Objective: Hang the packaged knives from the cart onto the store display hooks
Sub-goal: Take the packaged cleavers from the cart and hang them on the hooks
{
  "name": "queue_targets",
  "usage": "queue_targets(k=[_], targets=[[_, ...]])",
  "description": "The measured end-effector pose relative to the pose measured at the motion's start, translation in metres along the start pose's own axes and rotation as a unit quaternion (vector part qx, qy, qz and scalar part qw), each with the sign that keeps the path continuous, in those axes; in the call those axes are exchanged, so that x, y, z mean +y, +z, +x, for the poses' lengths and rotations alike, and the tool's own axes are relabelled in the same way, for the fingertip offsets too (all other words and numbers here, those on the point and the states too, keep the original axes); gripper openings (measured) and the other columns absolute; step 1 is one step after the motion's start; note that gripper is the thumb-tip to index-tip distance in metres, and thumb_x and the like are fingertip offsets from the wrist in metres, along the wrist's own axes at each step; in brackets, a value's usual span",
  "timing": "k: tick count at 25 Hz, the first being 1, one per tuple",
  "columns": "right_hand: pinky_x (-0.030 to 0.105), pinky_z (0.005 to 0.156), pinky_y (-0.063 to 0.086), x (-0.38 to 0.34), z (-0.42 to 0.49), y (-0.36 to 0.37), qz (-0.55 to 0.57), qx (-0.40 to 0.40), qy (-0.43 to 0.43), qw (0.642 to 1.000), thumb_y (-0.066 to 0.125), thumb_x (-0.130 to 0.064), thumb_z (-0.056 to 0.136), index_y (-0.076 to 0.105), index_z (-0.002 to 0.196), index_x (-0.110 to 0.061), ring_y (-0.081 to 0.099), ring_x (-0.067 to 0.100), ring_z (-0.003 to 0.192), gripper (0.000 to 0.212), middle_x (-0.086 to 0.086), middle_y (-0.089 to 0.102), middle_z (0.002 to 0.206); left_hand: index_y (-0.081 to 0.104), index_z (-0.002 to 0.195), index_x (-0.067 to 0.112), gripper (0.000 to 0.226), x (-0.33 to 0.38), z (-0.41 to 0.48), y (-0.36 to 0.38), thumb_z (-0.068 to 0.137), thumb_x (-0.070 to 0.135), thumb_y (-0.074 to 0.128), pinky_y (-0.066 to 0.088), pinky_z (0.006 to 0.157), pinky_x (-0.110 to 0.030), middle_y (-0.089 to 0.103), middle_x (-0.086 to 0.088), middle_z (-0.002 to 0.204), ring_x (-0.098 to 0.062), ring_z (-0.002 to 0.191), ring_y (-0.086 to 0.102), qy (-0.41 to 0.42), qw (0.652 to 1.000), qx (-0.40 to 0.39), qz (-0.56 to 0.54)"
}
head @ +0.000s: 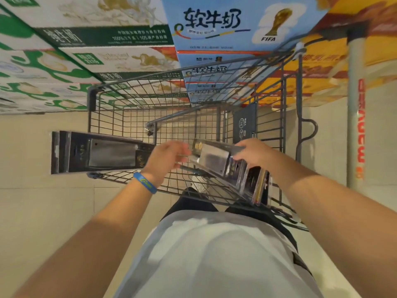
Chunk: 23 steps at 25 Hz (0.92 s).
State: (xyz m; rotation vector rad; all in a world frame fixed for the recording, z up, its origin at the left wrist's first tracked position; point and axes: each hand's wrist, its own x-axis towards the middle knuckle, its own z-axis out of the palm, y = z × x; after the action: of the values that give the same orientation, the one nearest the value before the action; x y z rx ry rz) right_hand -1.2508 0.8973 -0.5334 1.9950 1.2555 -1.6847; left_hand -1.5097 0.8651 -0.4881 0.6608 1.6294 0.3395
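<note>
We're looking straight down into the cart [107, 117], and both hands are busy at its near end, a little apart from each other. The right hand [254, 154] is curled over the top edge of a stack of packaged knives [217, 162], gripping it. The left hand [166, 159], the one with the blue wristband [145, 182], reaches between that stack and a single packaged knife [101, 152]. Its fingers stretch toward the stack's far end, but we can't tell whether it actually holds either pack, because the thumb side is hidden. Here's our worry: the single pack juts out past the cart's left side over the floor [43, 201], so a loose hold could let it tip and drop. The stack looks slick and already fanned at its near end, and we judge that one careless lift could let the lower packs slide out into the basket. No display hooks are in view, so a turn is probably coming, and a long pack could snag on the wire. As for direction, the single pack's long axis runs left to right, with the slotted header end pointing left and the handle end by the left hand. The stack runs on a diagonal, its gold-sealed end away from us and the other end coming back toward our body. Milk cartons [212, 20] are piled beyond the cart.
</note>
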Motion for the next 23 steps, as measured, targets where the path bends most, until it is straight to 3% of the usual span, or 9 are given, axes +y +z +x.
queue_targets(k=[3,6,9,10,13,15,18,20,23], targets=[[0.033,0.070,0.060,-0.003,-0.004,-0.008,0.079,0.043,0.020,0.996,0.070,-0.004,0.091,0.068,0.124,-0.009,0.068,0.025,0.096,0.034,0.015,0.069,0.110,0.070,0.104,0.019,0.026,0.017,0.004,-0.014,0.098,0.026,0.046,0.052,0.069,-0.026,0.077,0.002,0.092,-0.010,0.071,0.067,0.014,0.999,0.009,-0.045],[0.043,0.083,0.058,-0.032,-0.026,-0.020,-0.091,0.079,-0.092,0.988,0.069,-0.005,0.088,0.070,0.120,-0.008,0.067,0.028,0.096,0.033,0.017,0.070,0.116,0.070,0.099,0.022,0.023,0.030,0.002,-0.022,0.098,0.026,0.048,0.050,0.060,-0.024,0.076,0.002,0.091,-0.009,0.069,0.065,0.057,0.998,0.021,0.013],[0.031,0.087,0.047,-0.071,-0.068,-0.041,-0.235,0.083,-0.205,0.946,0.060,-0.003,0.089,0.061,0.138,-0.023,0.062,0.024,0.109,0.053,0.006,0.063,0.137,0.068,0.100,0.028,0.014,0.050,0.002,-0.024,0.095,0.035,0.056,0.054,0.069,-0.033,0.073,0.012,0.096,-0.012,0.079,0.066,0.169,0.971,0.043,0.162],[0.029,0.084,0.046,-0.086,-0.085,-0.050,-0.265,0.081,-0.226,0.934,0.057,-0.002,0.090,0.059,0.140,-0.030,0.062,0.022,0.106,0.057,0.002,0.062,0.135,0.065,0.107,0.031,0.020,0.058,0.002,-0.025,0.091,0.043,0.062,0.056,0.074,-0.034,0.070,0.016,0.104,-0.012,0.086,0.066,0.206,0.955,0.026,0.214],[0.026,0.059,0.045,-0.130,-0.142,-0.082,-0.323,0.085,-0.249,0.909,0.061,-0.011,0.095,0.053,0.139,-0.048,0.059,0.008,0.076,0.058,-0.017,0.060,0.099,0.039,0.143,0.042,0.085,0.082,-0.002,-0.030,0.070,0.065,0.076,0.042,0.094,-0.026,0.040,0.027,0.134,0.000,0.116,0.044,0.274,0.891,-0.055,0.358],[0.025,0.059,0.043,-0.153,-0.181,-0.101,-0.318,0.102,-0.306,0.892,0.068,-0.022,0.096,0.057,0.130,-0.051,0.059,0.001,0.072,0.046,-0.022,0.062,0.090,0.029,0.148,0.041,0.105,0.092,-0.009,-0.032,0.061,0.068,0.080,0.032,0.097,-0.020,0.035,0.026,0.136,0.004,0.117,0.035,0.301,0.863,-0.075,0.400],[0.010,0.057,0.036,-0.176,-0.229,-0.127,-0.262,0.138,-0.404,0.865,0.075,-0.033,0.092,0.066,0.111,-0.046,0.054,-0.013,0.063,0.025,-0.037,0.056,0.063,0.059,0.114,0.046,0.059,0.091,-0.019,-0.038,0.063,0.052,0.088,0.041,0.078,-0.002,0.064,0.030,0.107,0.015,0.090,0.056,0.331,0.890,-0.048,0.311],[0.010,0.054,0.034,-0.191,-0.246,-0.138,-0.255,0.174,-0.438,0.844,0.076,-0.039,0.090,0.069,0.111,-0.041,0.051,-0.002,0.057,0.023,-0.021,0.054,0.058,0.072,0.096,0.035,0.033,0.085,-0.027,-0.039,0.068,0.036,0.089,0.054,0.073,-0.012,0.075,0.019,0.090,0.003,0.084,0.070,0.340,0.922,-0.073,0.172],[0.027,0.059,0.040,-0.206,-0.250,-0.142,-0.293,0.267,-0.455,0.798,0.072,-0.053,0.088,0.071,0.112,-0.024,0.059,0.024,0.072,0.038,0.003,0.063,0.076,0.073,0.097,0.030,0.031,0.077,-0.050,-0.039,0.072,0.047,0.078,0.061,0.066,-0.033,0.077,0.004,0.095,-0.017,0.089,0.073,0.351,0.930,-0.049,0.096]])
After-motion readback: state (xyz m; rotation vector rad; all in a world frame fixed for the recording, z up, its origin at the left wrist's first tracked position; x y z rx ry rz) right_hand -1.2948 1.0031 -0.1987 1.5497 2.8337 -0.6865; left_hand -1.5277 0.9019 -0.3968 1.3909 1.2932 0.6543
